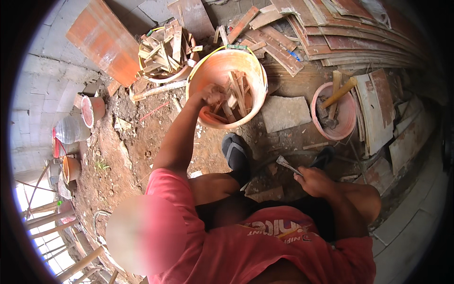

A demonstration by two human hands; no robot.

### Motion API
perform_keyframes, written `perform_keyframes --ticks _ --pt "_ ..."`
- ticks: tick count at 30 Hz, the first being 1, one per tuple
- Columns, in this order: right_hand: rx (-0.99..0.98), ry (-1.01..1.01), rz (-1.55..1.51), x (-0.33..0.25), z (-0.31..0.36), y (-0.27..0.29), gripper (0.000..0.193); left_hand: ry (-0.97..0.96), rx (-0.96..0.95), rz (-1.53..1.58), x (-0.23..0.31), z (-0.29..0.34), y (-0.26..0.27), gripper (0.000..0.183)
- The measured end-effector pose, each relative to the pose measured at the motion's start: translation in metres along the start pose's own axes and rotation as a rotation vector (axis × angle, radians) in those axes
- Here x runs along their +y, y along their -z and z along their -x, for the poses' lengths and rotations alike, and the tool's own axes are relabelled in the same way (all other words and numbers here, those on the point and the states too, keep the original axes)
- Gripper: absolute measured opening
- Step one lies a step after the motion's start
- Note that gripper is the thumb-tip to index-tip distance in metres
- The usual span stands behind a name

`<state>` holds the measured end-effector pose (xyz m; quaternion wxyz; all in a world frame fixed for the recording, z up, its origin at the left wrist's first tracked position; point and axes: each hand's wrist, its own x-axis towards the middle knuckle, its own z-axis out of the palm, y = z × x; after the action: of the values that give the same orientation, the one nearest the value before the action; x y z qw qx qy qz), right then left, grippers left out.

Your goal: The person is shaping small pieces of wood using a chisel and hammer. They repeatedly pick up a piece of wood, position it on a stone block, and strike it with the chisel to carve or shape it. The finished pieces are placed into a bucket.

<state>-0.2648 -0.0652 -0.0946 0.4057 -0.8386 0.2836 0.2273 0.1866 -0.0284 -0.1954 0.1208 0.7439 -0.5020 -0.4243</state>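
Observation:
A large orange bucket [257, 85] stands in front of me, holding several wood strips [238, 94]. My left hand [213, 94] reaches inside it, over its left part beside the strips. Blur hides how its fingers are set and whether anything is in them. To the right, above my bent leg, my right hand [316, 181] is closed around a narrow grey metal tool [287, 165]. The tool's flattened, pale end points up and to the left; my fist covers the rest, so its exact kind does not show.
Behind the large bucket, another bucket [177, 75] overflows with wood scraps. A smaller pink bucket [318, 116] at right holds wooden pieces. Stacked boards [350, 42] lie far right, with a flat slab [286, 113] nearer. Small buckets [93, 111] line the block wall at left.

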Motion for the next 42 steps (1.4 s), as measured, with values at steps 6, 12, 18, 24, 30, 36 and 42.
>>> perform_keyframes --ticks 6,12,18,24,30,36,42 --pt "0.054 0.033 -0.175 0.001 0.002 0.003 0.028 -0.049 0.153 0.447 0.024 0.046 0.036 0.015" --pt "0.167 0.024 -0.49 -0.019 0.011 0.031 0.029 -0.224 0.227 0.861 0.094 0.096 0.076 0.017" --pt "0.421 0.091 -0.552 -0.024 0.018 0.047 0.029 -0.274 0.367 0.929 0.159 0.136 0.094 0.016" --pt "0.671 0.302 -0.73 -0.033 0.024 0.047 0.046 -0.291 0.442 1.004 0.226 0.177 0.063 0.026" --pt "0.713 0.488 -0.732 -0.043 0.035 0.051 0.045 -0.176 0.398 1.103 0.246 0.185 0.012 0.019" --pt "0.753 0.332 -0.74 -0.042 0.052 0.062 0.027 -0.076 0.273 0.745 0.241 0.188 0.006 0.033" --pt "0.574 0.312 -0.529 -0.025 0.067 0.084 0.029 -0.2 0.365 0.111 0.244 0.219 0.016 0.048"
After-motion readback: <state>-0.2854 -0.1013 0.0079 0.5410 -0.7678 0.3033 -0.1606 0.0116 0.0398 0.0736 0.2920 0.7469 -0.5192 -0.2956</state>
